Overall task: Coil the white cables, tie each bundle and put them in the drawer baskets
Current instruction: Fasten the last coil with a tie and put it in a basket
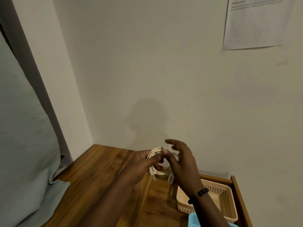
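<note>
A coiled white cable (155, 152) is held up in front of the wall, above the wooden top. My left hand (141, 163) grips the coil, its fingers curled round the loops. Two connector ends (154, 176) hang below the hands. My right hand (182, 159) is beside the coil on the right; its thumb and a finger pinch at the top of the loops while the other fingers are spread upward. A beige perforated basket (227, 199) sits in the open wooden drawer at the lower right. A blue basket (195, 220) shows at the bottom edge.
The wooden top (98, 174) meets the white wall at the back. A grey cushion or fabric (24, 153) fills the left side. The drawer's wooden side (241, 199) runs along the right. A paper sheet (255, 23) hangs on the wall at upper right.
</note>
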{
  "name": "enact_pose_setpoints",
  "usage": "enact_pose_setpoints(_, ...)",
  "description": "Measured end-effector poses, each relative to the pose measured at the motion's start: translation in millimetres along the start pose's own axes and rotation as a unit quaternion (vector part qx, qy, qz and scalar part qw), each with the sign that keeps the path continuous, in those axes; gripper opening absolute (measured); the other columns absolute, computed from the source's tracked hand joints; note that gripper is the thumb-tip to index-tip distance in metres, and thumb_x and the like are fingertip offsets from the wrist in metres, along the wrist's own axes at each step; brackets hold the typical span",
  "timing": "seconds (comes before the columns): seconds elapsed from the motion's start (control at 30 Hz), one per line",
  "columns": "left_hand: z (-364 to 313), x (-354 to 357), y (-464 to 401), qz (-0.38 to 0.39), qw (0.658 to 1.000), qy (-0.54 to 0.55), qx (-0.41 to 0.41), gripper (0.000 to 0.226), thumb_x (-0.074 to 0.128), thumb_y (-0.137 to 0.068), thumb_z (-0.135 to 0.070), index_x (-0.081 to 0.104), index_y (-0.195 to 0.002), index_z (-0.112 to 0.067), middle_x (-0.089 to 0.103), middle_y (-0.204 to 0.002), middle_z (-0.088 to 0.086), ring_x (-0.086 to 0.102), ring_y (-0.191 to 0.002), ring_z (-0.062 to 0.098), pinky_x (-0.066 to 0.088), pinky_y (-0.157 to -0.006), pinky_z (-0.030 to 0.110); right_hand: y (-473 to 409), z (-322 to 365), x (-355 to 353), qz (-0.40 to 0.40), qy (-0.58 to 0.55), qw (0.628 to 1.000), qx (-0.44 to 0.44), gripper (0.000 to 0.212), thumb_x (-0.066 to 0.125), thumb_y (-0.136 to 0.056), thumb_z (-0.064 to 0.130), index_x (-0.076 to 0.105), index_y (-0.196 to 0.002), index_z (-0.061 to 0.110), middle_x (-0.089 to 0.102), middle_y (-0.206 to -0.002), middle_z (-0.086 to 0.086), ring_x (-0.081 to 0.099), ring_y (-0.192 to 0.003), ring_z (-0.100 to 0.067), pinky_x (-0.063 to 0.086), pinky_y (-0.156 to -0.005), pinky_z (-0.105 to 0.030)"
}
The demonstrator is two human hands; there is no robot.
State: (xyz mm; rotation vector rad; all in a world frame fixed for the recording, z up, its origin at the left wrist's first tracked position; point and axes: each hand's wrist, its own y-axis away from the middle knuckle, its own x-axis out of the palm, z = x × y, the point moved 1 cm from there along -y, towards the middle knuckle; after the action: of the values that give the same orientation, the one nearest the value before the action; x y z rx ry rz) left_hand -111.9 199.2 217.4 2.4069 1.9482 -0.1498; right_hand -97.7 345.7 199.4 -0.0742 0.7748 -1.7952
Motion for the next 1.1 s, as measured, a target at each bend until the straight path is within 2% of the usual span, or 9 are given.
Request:
enact_pose_setpoints(0.07, 1, 0, -3, -0.030, 0.998, 0.045, -0.023, 0.040, 0.075, -0.066, -0.038, 0.076, -0.096, -0.011, 0.074, -0.090, 0.015, 0.070, -0.077, 0.023, 0.057, -0.076, 0.038, 12, 10, -1, -0.153, 0.073, 0.985, -0.028, 0.023, 0.067, -0.087, 0.034, 0.063, -0.109, 0.031, 0.052, -0.108, 0.013, 0.045, -0.101, -0.005, 0.039, -0.079, -0.018)
enact_pose_setpoints(0.13, 2, -1, -7, -0.034, 0.996, 0.071, -0.034, 0.039, 0.077, -0.068, -0.035, 0.077, -0.094, -0.007, 0.073, -0.089, 0.017, 0.069, -0.079, 0.024, 0.057, -0.077, 0.040, 26, 19, 4, -0.213, 0.132, 0.967, -0.044, 0.017, 0.074, -0.081, 0.027, 0.068, -0.097, 0.027, 0.054, -0.092, 0.009, 0.046, -0.087, -0.011, 0.042, -0.067, -0.027)
enact_pose_setpoints(0.3, 2, 3, -7, -0.039, 0.993, 0.104, -0.028, 0.041, 0.071, -0.078, -0.039, 0.074, -0.093, -0.001, 0.070, -0.078, 0.011, 0.066, -0.066, 0.014, 0.054, -0.073, 0.033, 35, 9, 26, -0.160, 0.203, 0.965, 0.033, 0.029, 0.087, -0.068, 0.025, 0.075, -0.094, 0.024, 0.062, -0.077, 0.003, 0.053, -0.072, -0.018, 0.044, -0.060, -0.031)
enact_pose_setpoints(0.4, 5, 6, -6, -0.071, 0.993, 0.097, -0.022, 0.041, 0.067, -0.081, -0.043, 0.076, -0.091, -0.004, 0.073, -0.087, 0.018, 0.071, -0.075, 0.022, 0.058, -0.071, 0.033, 30, 9, 30, -0.174, 0.247, 0.953, 0.035, 0.032, 0.090, -0.061, 0.028, 0.076, -0.089, 0.022, 0.064, -0.075, 0.001, 0.055, -0.071, -0.022, 0.042, -0.061, -0.033)
enact_pose_setpoints(0.47, 8, 7, -5, -0.074, 0.994, 0.079, -0.012, 0.037, 0.065, -0.084, -0.045, 0.077, -0.090, -0.010, 0.074, -0.094, 0.019, 0.072, -0.088, 0.030, 0.059, -0.080, 0.042, 27, 12, 33, -0.191, 0.281, 0.940, 0.034, 0.033, 0.091, -0.058, 0.030, 0.076, -0.086, 0.021, 0.065, -0.076, -0.001, 0.055, -0.072, -0.025, 0.041, -0.062, -0.035)
enact_pose_setpoints(0.57, 6, 11, -2, -0.068, 0.996, 0.052, 0.011, 0.032, 0.062, -0.088, -0.045, 0.077, -0.095, -0.018, 0.076, -0.094, 0.008, 0.071, -0.094, 0.024, 0.059, -0.082, 0.036, 26, 18, 37, -0.217, 0.311, 0.925, 0.025, 0.032, 0.091, -0.057, 0.029, 0.075, -0.082, 0.018, 0.065, -0.075, -0.004, 0.054, -0.072, -0.027, 0.038, -0.062, -0.034)
enact_pose_setpoints(0.63, 4, 13, 1, -0.073, 0.996, 0.037, 0.028, 0.028, 0.060, -0.090, -0.042, 0.075, -0.097, -0.020, 0.076, -0.091, 0.003, 0.072, -0.088, 0.016, 0.058, -0.072, 0.026, 25, 17, 40, -0.228, 0.315, 0.921, 0.021, 0.028, 0.090, -0.059, 0.025, 0.074, -0.081, 0.017, 0.064, -0.075, -0.004, 0.053, -0.071, -0.026, 0.035, -0.061, -0.034)
enact_pose_setpoints(0.87, -2, 17, 7, -0.055, 0.995, -0.011, 0.087, 0.022, 0.059, -0.092, -0.037, 0.073, -0.101, -0.024, 0.075, -0.093, -0.004, 0.070, -0.087, 0.007, 0.054, -0.072, 0.020, 23, 8, 46, -0.261, 0.251, 0.932, 0.025, 0.025, 0.086, -0.067, 0.020, 0.074, -0.089, 0.016, 0.070, -0.082, -0.003, 0.059, -0.073, -0.023, 0.041, -0.062, -0.034)
enact_pose_setpoints(1.1, 0, 18, 5, -0.046, 0.996, 0.016, 0.080, 0.024, 0.057, -0.094, -0.036, 0.073, -0.105, -0.022, 0.076, -0.097, -0.003, 0.070, -0.095, 0.011, 0.057, -0.082, 0.027, 21, 9, 43, -0.258, 0.196, 0.946, 0.027, 0.018, 0.079, -0.075, 0.025, 0.070, -0.090, 0.023, 0.064, -0.085, 0.006, 0.053, -0.074, -0.015, 0.039, -0.064, -0.030)
